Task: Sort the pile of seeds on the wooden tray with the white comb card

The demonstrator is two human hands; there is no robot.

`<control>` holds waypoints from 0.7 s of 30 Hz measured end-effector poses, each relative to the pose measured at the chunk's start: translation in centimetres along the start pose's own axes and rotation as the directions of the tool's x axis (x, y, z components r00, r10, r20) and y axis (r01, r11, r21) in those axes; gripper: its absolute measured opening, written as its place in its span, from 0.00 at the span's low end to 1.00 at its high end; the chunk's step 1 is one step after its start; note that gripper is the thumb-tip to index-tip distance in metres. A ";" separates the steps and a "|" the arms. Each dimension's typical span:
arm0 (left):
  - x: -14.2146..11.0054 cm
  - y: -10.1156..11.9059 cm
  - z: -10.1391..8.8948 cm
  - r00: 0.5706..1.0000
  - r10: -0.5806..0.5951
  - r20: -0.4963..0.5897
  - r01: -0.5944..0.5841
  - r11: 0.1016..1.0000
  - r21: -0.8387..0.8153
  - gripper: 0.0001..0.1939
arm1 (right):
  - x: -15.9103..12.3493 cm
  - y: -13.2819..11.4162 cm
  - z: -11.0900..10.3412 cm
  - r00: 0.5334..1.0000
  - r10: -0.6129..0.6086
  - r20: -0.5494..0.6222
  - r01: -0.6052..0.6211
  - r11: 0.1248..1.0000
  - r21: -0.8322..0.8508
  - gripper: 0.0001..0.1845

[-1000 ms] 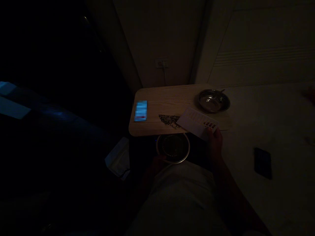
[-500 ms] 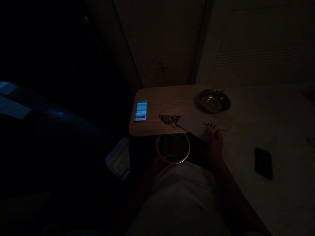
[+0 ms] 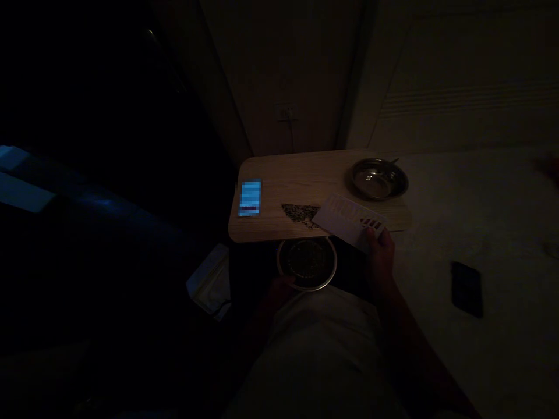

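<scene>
My right hand [image 3: 381, 250] is closed on a pale card [image 3: 345, 220] with a row of coloured marks, the thumb on top. The card's left end reaches a spread of small dark grains [image 3: 299, 214], perhaps seeds or beans, on the wooden tabletop [image 3: 301, 174]. Below the table's front edge, my left hand [image 3: 282, 286] grips the rim of a round metal bowl [image 3: 331, 278] over my lap. The bowl's inside is dark, and I cannot make out what lies in it. Most of the left fingers are hidden under the bowl.
A second metal bowl [image 3: 379, 179], with a handle or spoon sticking out, stands at the table's back right. A lit phone [image 3: 250, 198] lies at the left end. A dark phone [image 3: 466, 289] rests on the pale surface to the right. Behind is a wall socket [image 3: 286, 112].
Almost nothing differs. The card and my right hand have shifted very slightly left; the left hand and its bowl hold their place.
</scene>
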State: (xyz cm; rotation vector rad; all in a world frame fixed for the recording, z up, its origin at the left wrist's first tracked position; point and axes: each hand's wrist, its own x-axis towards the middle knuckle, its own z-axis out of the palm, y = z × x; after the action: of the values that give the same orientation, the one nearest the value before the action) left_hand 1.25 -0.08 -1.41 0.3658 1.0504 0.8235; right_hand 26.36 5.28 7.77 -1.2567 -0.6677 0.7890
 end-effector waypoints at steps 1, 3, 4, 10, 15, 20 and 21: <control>-0.1 0.1 0.0 1.000 0.006 0.001 -0.006 1.000 -0.004 0.15 | 0.0 0.0 0.0 1.000 0.006 0.001 -0.006 1.000 0.005 0.21; -0.5 0.1 0.1 1.000 0.027 -0.002 -0.027 1.000 -0.013 0.12 | -0.1 -0.1 0.1 1.000 0.016 -0.009 -0.016 1.000 0.004 0.21; -0.7 0.1 0.1 0.999 0.040 -0.003 -0.040 0.999 -0.017 0.12 | -0.1 -0.1 0.1 1.000 0.016 -0.011 -0.016 1.000 -0.001 0.21; -1.0 0.1 0.9 0.998 0.063 0.030 -0.062 0.997 -0.044 0.15 | -0.1 -0.3 0.1 1.000 -0.021 0.009 0.021 1.000 -0.018 0.20; -0.7 0.5 1.2 0.994 0.076 0.081 -0.069 0.994 -0.081 0.13 | 0.0 0.0 0.0 1.000 -0.001 0.005 0.001 1.000 -0.016 0.21; -1.1 0.2 0.3 0.993 0.072 0.091 -0.064 0.994 -0.088 0.11 | 0.0 0.1 0.0 1.000 -0.007 0.014 0.007 1.000 -0.019 0.21; -1.3 0.1 0.0 0.993 0.075 0.089 -0.067 0.994 -0.089 0.11 | 0.0 0.0 0.0 1.000 -0.014 0.016 0.014 1.000 -0.020 0.20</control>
State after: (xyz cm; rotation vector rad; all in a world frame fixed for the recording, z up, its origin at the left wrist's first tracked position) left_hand 0.93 -0.97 -0.58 0.3670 0.9177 0.9044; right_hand 26.37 5.24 7.79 -1.2638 -0.6981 0.7831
